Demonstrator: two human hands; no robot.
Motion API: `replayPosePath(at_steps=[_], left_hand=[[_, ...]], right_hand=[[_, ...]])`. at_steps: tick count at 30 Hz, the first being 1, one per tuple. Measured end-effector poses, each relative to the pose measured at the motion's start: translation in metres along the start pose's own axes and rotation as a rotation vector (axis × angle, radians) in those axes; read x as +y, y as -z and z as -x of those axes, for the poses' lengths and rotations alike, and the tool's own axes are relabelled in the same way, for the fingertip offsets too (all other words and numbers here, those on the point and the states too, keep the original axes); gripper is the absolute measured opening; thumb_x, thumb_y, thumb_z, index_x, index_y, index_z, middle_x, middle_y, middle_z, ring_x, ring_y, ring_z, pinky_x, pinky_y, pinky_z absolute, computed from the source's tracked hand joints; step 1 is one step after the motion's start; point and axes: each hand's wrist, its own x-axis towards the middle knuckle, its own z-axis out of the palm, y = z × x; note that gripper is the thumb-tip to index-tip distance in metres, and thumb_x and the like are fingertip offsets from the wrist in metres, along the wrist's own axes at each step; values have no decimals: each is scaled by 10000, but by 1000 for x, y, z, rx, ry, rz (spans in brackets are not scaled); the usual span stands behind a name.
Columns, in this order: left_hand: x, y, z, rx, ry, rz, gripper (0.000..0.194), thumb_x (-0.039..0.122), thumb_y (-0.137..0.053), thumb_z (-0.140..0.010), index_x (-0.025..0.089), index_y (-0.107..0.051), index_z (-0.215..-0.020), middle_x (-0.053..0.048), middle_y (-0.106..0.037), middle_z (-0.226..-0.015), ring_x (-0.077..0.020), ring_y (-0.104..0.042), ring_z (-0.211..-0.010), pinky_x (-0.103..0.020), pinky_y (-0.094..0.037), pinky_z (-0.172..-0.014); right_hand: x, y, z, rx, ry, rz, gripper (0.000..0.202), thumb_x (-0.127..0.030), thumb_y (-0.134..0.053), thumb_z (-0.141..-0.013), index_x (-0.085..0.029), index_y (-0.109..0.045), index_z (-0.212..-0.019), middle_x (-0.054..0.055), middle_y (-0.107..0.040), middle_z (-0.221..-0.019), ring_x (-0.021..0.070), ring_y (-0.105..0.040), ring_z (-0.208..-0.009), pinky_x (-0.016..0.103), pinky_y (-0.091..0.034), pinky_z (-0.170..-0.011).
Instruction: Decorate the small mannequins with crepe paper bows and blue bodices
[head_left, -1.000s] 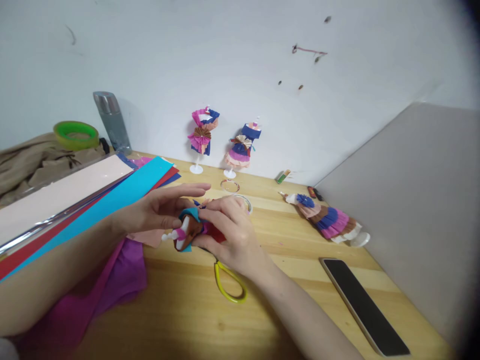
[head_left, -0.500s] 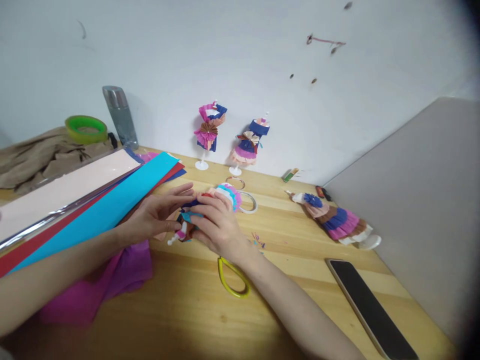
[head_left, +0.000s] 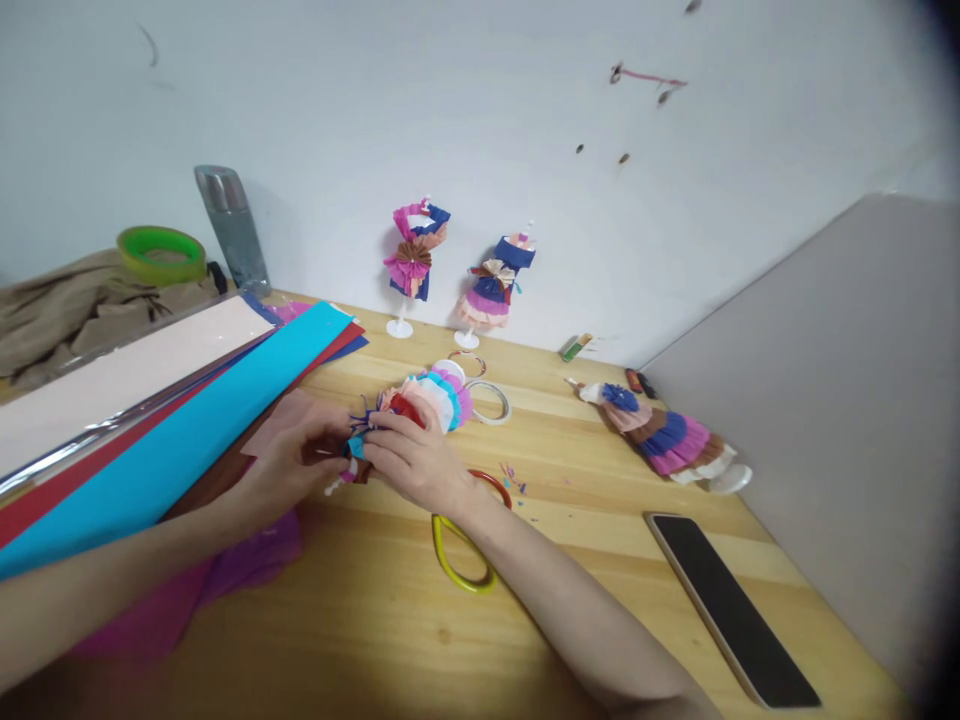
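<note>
A small dress form [head_left: 450, 398] wearing a ruffled crepe-paper dress in purple, blue, white, peach and red lies on its side on the wooden table. My right hand [head_left: 416, 462] is wrapped over its upper part and hides much of the bodice. At the neck end, my left hand [head_left: 311, 452] has its fingers closed in a pinch at the blue and dark trim; what exactly sits between the fingertips is hidden. Under my right wrist lie scissors with one yellow handle [head_left: 463, 578] and one red handle [head_left: 501, 483], their blades covered.
Coloured paper sheets [head_left: 225, 400] lie at the left, by a bottle [head_left: 234, 235] and green tape roll [head_left: 161, 255]. Two dressed forms [head_left: 412, 255] stand by the wall. A third dress [head_left: 671, 435] and a phone [head_left: 731, 610] lie right. Tape rings [head_left: 491, 403] and paper scraps lie mid-table.
Both hands and the dress form have shifted slightly left. My left fingers, spread before, have closed in at the neck end. More of the skirt and the red scissor handle now show.
</note>
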Motion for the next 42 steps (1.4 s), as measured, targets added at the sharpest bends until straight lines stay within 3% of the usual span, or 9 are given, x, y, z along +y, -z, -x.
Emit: replayPosePath(at_steps=[3,7,10,15,20,23,28,36,42], left_hand=[[-4,1,1,-36,87,121,368,350,-733,-794,192,-658,-1118,-63,-733,-922,-205,-687,-822,-331,-554,-762],[4,2,3,-50,212,201,287,406,-717,-810,177,-715,-983,-55,-732,-859,-181,-657,-783,-274,-512,-698],[16,0,6,-67,383,302,274,420,-695,-828,165,-715,-926,-44,-710,-819,-162,-631,-750,-233,-467,-613],[19,-5,11,-23,606,489,322,401,-693,-814,154,-699,-1020,-89,-717,-973,-190,-664,-854,-275,-501,-724],[19,-3,13,-209,504,215,240,293,-674,-753,157,-687,-950,-49,-717,-878,-168,-646,-761,-264,-483,-658],[30,-1,12,-291,353,-113,149,226,-605,-755,164,-665,-877,-23,-700,-808,-160,-632,-695,-271,-483,-639],[36,-6,12,-138,266,-436,157,312,-655,-766,186,-619,-853,-18,-662,-798,-188,-618,-701,-287,-457,-596],[23,-17,2,-118,122,-361,276,350,-694,-783,197,-609,-996,-30,-672,-905,-201,-619,-794,-305,-480,-658],[22,-14,4,-158,233,-501,140,303,-570,-853,184,-642,-847,-9,-656,-710,-168,-590,-608,-282,-424,-552]], right_hand=[[1,-3,0,-66,3,-7,138,-170,-559,-941,-211,-645,-1040,16,-757,-999,201,-563,-1219,535,-247,-1140],[6,-4,-5,-138,19,-49,106,-204,-563,-939,-212,-643,-1007,12,-752,-991,215,-546,-1224,546,-265,-1117],[11,1,-17,-279,31,-132,94,-228,-582,-918,-213,-649,-982,15,-749,-967,232,-534,-1221,559,-257,-1108],[17,16,-42,-545,-6,-327,84,-212,-667,-833,-208,-671,-916,25,-741,-995,265,-528,-1214,621,-188,-1114],[16,14,-49,-655,33,-420,106,-164,-672,-813,-196,-671,-915,33,-725,-1039,248,-554,-1164,610,-200,-1114],[14,12,-47,-652,45,-433,111,-168,-694,-803,-203,-670,-906,32,-721,-1070,243,-536,-1191,580,-232,-1112],[11,13,-45,-613,8,-423,95,-181,-713,-794,-205,-686,-882,40,-720,-1054,243,-535,-1211,559,-253,-1108],[8,15,-32,-519,-22,-358,37,-232,-668,-847,-198,-683,-848,49,-741,-948,268,-540,-1224,584,-230,-1126],[6,38,-12,-183,-179,-384,174,-217,-569,-913,-197,-669,-1054,96,-697,-1158,261,-537,-1250,560,-359,-1092]])
